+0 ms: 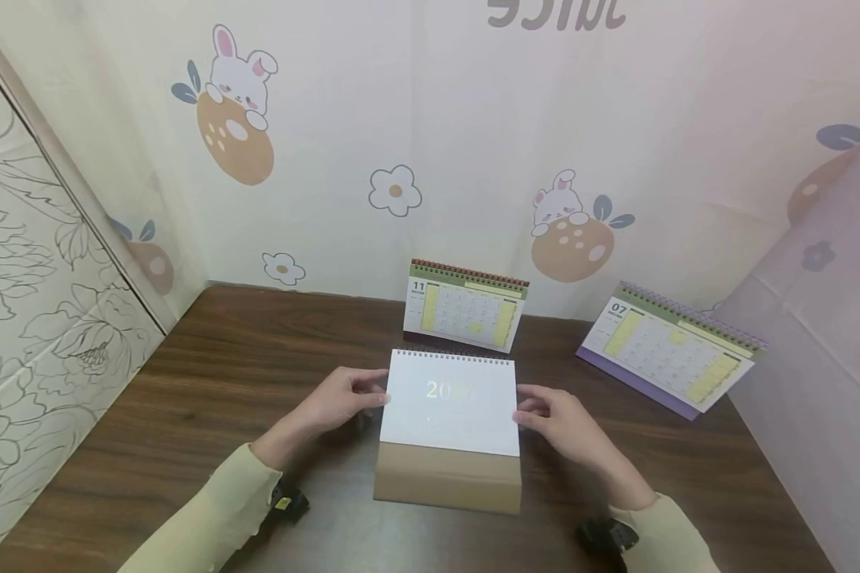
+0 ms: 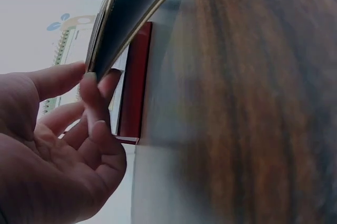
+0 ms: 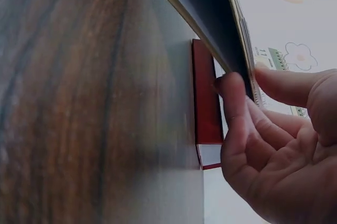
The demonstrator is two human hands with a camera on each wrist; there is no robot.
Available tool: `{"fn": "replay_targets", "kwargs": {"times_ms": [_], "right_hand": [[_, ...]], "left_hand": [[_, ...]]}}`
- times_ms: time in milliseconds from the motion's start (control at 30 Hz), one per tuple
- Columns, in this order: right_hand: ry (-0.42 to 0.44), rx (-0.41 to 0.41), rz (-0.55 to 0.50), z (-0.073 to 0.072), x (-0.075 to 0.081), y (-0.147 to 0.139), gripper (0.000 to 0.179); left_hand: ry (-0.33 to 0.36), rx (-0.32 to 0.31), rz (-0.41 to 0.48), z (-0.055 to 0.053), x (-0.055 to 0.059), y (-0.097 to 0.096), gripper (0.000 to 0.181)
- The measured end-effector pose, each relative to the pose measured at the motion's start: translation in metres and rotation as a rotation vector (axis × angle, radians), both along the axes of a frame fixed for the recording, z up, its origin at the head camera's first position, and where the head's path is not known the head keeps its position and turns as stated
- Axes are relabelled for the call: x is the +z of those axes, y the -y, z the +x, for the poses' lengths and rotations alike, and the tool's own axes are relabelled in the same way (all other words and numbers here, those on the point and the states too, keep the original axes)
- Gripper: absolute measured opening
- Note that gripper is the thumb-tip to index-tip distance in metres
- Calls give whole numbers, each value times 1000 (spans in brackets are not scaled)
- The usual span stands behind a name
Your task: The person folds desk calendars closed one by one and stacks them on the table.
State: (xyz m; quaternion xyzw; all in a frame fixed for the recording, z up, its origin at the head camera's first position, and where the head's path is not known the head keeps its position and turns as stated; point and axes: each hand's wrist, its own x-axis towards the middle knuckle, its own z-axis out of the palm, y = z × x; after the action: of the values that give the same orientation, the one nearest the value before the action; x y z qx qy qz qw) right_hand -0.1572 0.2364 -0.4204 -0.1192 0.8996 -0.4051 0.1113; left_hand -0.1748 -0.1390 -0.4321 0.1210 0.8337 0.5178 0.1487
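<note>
Because the wooden table (image 1: pixel 208 382) is the biggest thing, we note it first: the white-covered desk calendar (image 1: pixel 447 418) is over its middle, between both hands, just in front of the month-11 calendar (image 1: pixel 466 310); the month-07 calendar (image 1: pixel 666 350) stands off to the right. We judge the white one light: a stiff, folded tan base (image 1: pixel 447 477), dark and hollow inside, plus thin pages that probably flex or fan. Smooth cover, maybe slippery; card could crease if squeezed. Best hold, we'd say: both side edges, pages and backing board together, near the wire binding (image 1: pixel 453 356). Left hand (image 1: pixel 344 398) pinches the left edge, thumb on the cover side; right hand (image 1: pixel 562 422) does likewise on the right. We can't tell whether the base fully rests on the table. Both wrist views cut this calendar off at the top. Gold cover lettering (image 1: pixel 447 389) washes out after "20"; small dates unreadable.
</note>
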Motion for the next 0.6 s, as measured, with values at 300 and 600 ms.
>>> {"fn": "replay_targets", "kwargs": {"times_ms": [300,600], "right_hand": [[-17,44,90,-1,-4,1,60],[-8,122,125,-1,-6,5,51]], "left_hand": [[8,-31,-80,1,-5,-4,64],[22,-79,-160,0,-5,-2,64]]}}
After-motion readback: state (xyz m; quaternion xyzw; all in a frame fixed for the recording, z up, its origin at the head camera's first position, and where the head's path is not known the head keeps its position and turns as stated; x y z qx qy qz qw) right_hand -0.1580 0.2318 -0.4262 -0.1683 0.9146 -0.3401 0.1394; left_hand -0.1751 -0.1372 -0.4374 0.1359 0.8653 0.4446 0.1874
